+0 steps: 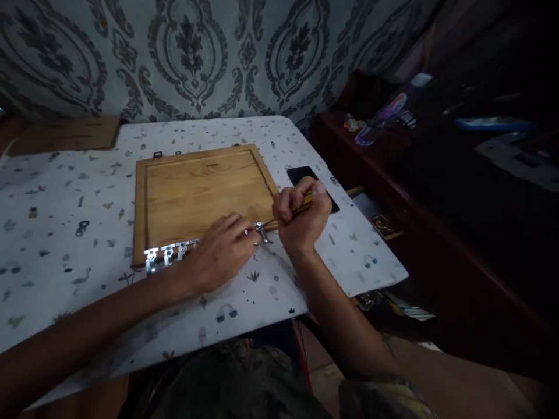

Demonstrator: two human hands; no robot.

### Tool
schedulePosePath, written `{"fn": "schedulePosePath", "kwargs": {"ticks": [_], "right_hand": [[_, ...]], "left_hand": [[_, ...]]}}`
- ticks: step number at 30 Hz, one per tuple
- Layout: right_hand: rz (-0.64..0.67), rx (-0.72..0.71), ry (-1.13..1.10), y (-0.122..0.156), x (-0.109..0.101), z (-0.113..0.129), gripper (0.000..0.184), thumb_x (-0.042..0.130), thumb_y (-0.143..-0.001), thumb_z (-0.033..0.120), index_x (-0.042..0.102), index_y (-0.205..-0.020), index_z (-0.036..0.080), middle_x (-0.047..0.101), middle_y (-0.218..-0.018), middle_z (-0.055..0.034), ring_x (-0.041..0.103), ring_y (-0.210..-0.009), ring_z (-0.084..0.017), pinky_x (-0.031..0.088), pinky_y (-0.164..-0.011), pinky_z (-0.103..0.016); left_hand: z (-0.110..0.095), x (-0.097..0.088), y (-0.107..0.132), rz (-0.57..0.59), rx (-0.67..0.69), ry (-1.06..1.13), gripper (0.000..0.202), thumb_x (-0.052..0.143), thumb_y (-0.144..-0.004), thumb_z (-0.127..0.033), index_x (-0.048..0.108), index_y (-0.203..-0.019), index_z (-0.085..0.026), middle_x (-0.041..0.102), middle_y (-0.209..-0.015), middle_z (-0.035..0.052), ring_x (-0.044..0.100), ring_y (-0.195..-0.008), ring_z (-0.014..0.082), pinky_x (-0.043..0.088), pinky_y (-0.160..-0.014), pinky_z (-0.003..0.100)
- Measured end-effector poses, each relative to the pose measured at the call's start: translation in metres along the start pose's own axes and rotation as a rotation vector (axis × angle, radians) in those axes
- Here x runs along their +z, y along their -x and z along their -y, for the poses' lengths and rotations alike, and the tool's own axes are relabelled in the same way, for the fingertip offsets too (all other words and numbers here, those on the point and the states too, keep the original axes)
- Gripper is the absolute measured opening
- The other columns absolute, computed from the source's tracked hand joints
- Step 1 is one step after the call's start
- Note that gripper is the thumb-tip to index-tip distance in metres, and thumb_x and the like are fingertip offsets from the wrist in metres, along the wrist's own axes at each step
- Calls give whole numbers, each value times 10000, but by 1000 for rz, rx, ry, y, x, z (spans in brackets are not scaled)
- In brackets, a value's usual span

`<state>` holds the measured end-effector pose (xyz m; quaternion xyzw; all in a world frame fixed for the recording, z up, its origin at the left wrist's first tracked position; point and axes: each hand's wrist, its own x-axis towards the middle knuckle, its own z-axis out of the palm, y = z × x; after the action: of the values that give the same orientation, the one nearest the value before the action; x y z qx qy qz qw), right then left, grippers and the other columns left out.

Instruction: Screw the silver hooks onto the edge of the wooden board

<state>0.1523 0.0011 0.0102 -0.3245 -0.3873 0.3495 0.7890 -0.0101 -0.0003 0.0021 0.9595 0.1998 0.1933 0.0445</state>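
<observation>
A framed wooden board (pixel 205 195) lies on the table, with a row of small silver metal hooks (pixel 168 254) along its near edge. My left hand (pixel 225 253) rests over this edge and covers part of the row. Its curled fingertips are at the rightmost metal hook (pixel 262 233); the exact grip is partly hidden. In my right hand (pixel 304 218) is a screwdriver (pixel 302 203) with a yellow and black handle, the fist closed round it. The screwdriver's thin shaft points left and down to the rightmost hook, its tip at or near the hook's plate.
A dark phone (pixel 299 173) lies behind my right hand on the patterned tablecloth (pixel 100 215). Cardboard (pixel 65 135) sits at the far left. To the right, a plastic bottle (pixel 393 110) stands on a dark red cabinet (pixel 334 131), beside an open drawer (pixel 371 212).
</observation>
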Motion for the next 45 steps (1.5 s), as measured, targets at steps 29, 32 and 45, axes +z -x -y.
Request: {"fn": "schedulePosePath", "kwargs": {"ticks": [29, 32, 45], "right_hand": [[62, -15, 5, 2, -5, -1, 503, 558, -913, 599, 386, -599, 246, 296, -436, 93, 246, -384, -83, 166, -413, -242], [48, 2, 29, 2, -3, 0, 523, 554, -906, 629, 374, -596, 248, 288, -435, 93, 251, -385, -84, 168, -416, -243], [7, 28, 42, 0, 1, 3, 512, 554, -875, 613, 354, -573, 252, 259, -410, 95, 201, -366, -79, 180, -405, -240]], "left_hand": [[-17, 0, -12, 161, -299, -194, 242, 460, -1016, -172, 687, -1099, -149, 702, -1057, 121, 625, -1024, 278, 511, -852, 418], [2, 0, -13, 145, -302, -78, 323, 406, -1059, -246, 696, -1181, -171, 695, -1068, 94, 603, -1011, 253, 489, -868, 403], [13, 7, -16, 241, -205, -6, 401, 361, -1085, -325, 731, -1076, -170, 681, -963, 67, 599, -949, 223, 405, -818, 370]]}}
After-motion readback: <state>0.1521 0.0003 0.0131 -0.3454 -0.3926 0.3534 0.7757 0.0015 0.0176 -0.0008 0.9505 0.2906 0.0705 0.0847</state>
